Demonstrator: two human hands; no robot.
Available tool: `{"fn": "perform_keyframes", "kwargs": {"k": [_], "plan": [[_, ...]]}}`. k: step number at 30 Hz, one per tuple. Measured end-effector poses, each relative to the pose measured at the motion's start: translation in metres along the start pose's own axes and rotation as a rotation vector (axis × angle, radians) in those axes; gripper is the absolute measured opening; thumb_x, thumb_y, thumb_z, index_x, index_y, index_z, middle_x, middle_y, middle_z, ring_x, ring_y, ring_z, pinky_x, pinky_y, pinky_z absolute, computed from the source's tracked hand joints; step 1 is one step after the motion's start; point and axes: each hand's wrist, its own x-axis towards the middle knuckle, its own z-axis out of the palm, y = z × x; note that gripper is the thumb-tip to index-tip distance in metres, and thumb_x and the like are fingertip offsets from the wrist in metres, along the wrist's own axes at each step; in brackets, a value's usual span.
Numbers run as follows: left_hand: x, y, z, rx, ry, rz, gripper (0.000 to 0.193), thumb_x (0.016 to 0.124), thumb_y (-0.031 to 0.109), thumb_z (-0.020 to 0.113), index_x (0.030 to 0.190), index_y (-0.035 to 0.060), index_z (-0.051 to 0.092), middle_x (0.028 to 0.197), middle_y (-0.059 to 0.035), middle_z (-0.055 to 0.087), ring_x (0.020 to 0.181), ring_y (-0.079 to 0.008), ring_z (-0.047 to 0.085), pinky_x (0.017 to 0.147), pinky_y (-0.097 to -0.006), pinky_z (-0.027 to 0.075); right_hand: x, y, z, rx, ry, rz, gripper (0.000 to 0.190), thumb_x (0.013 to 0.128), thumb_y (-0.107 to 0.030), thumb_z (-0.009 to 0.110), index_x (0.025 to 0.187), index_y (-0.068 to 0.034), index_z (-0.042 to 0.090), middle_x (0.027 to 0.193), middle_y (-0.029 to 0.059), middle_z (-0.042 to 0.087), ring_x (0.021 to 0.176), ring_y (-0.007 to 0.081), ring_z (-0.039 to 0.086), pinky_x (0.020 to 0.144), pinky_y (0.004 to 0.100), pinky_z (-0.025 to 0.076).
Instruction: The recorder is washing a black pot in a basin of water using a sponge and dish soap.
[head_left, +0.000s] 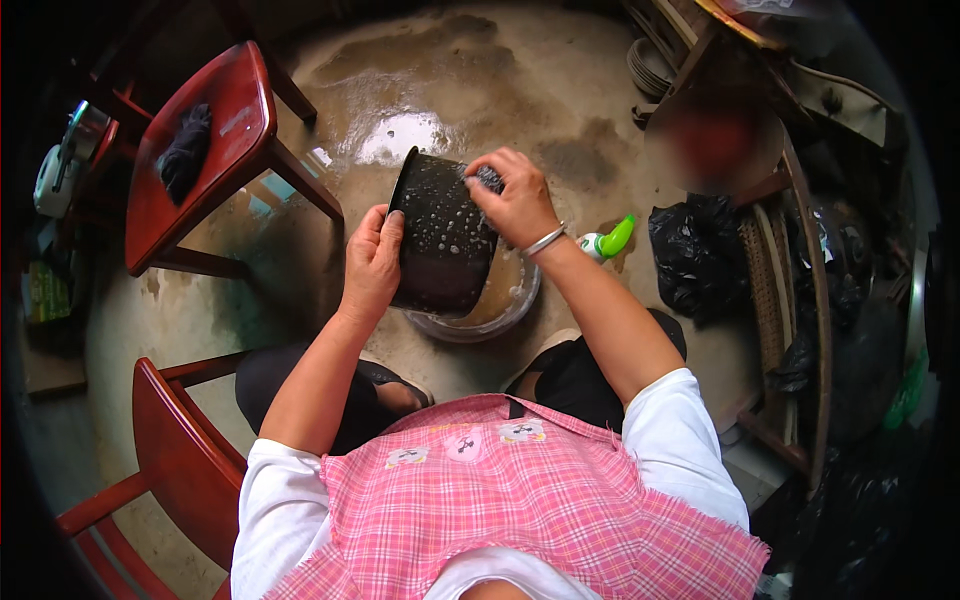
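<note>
A dark, deep pot (442, 240) is tilted on its side over a basin (517, 311) of cloudy, brownish water. White suds and drops dot the pot's outer wall. My left hand (375, 251) grips its rim, thumb on the outside. In my right hand (516, 193) is a metal scouring pad (489, 178), pressed against the far side of the pot near its base. The pot hides much of the basin. Just right of my right wrist stands or lies a bottle with a green nozzle (616, 237); my forearm covers part of it.
A red wooden chair (225, 142) with a dark cloth (185, 150) on its seat stands at left. Another chair back (176, 457) is near my left elbow. Black plastic bags (694, 259) and a wooden frame (814, 300) line the right. The concrete floor (405, 90) is wet.
</note>
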Motion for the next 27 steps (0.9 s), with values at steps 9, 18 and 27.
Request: {"fn": "perform_keyframes", "kwargs": {"k": [9, 18, 27], "plan": [[0.002, -0.001, -0.003, 0.112, 0.007, -0.022, 0.021, 0.095, 0.020, 0.046, 0.098, 0.0007, 0.053, 0.079, 0.0052, 0.051, 0.070, -0.0001, 0.043, 0.061, -0.0153, 0.036, -0.004, -0.011, 0.006, -0.100, -0.037, -0.168, 0.018, 0.065, -0.013, 0.068, 0.081, -0.011, 0.060, 0.083, 0.0070, 0.056, 0.085, 0.0261, 0.053, 0.075, 0.0361, 0.042], [-0.001, -0.011, -0.009, 0.194, 0.001, 0.020, 0.023, 0.095, 0.022, 0.047, 0.092, 0.0006, 0.055, 0.072, 0.0067, 0.048, 0.067, -0.0022, 0.040, 0.059, -0.0179, 0.036, -0.028, -0.061, 0.009, -0.098, -0.252, -0.344, 0.016, 0.066, -0.012, 0.067, 0.081, -0.011, 0.060, 0.084, 0.0070, 0.056, 0.085, 0.0269, 0.052, 0.078, 0.0361, 0.042], [-0.011, 0.012, 0.003, 0.372, -0.149, 0.068, 0.024, 0.094, 0.021, 0.048, 0.089, -0.0003, 0.057, 0.064, 0.0060, 0.045, 0.060, -0.0042, 0.038, 0.053, -0.0214, 0.034, 0.006, 0.011, -0.016, 0.155, -0.150, 0.142, 0.011, 0.070, -0.014, 0.065, 0.079, -0.008, 0.063, 0.085, 0.0087, 0.060, 0.086, 0.0273, 0.055, 0.076, 0.0354, 0.045]]}}
